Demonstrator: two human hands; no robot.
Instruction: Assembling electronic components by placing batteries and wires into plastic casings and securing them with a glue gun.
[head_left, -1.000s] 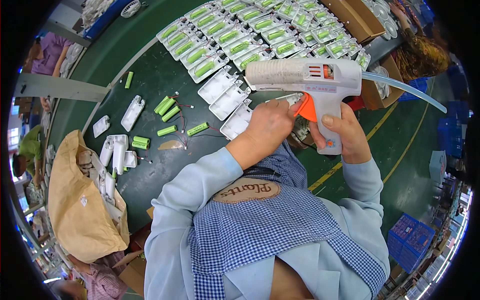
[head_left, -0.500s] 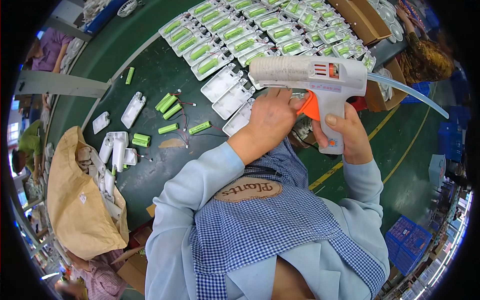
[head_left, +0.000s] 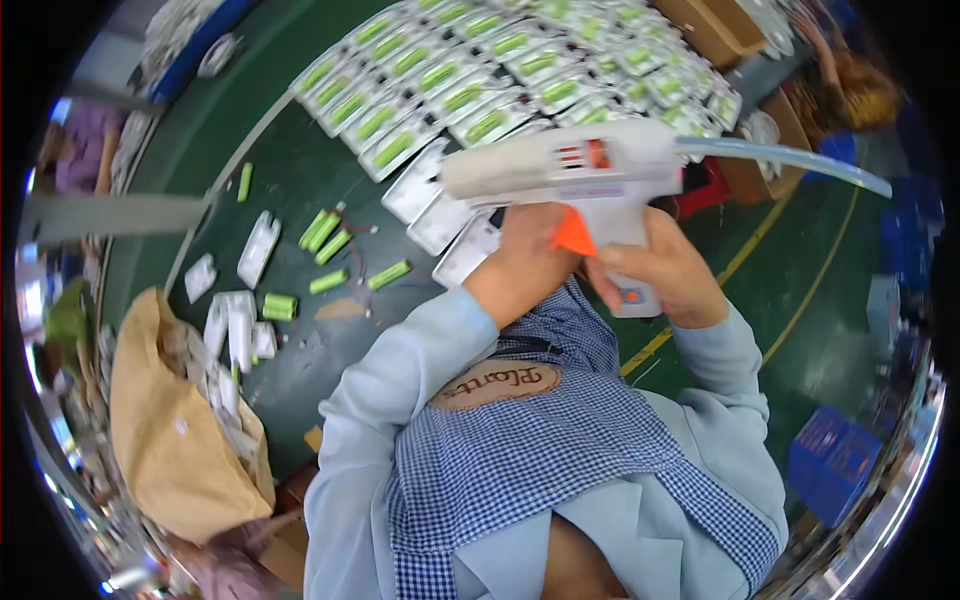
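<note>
A white hot glue gun with an orange trigger points left in front of me, slightly blurred. A long translucent glue stick sticks out of its back end. My right hand is closed round its handle. Under the barrel, close to the trigger, is my left hand; its fingers are mostly hidden behind the gun, and whether they hold anything is not visible. Beside that hand lie a few bare white plastic casings. Beyond them, rows of white casings with green battery packs cover the table.
Loose green battery packs with thin wires lie on the dark green table to the left. A tan sack of white plastic parts stands at the near left. Cardboard boxes are at the far right, near another person's arm.
The glue gun and both my hands have shifted left, the gun also a little farther away. My right hand keeps hold of the handle. The view has turned slightly.
</note>
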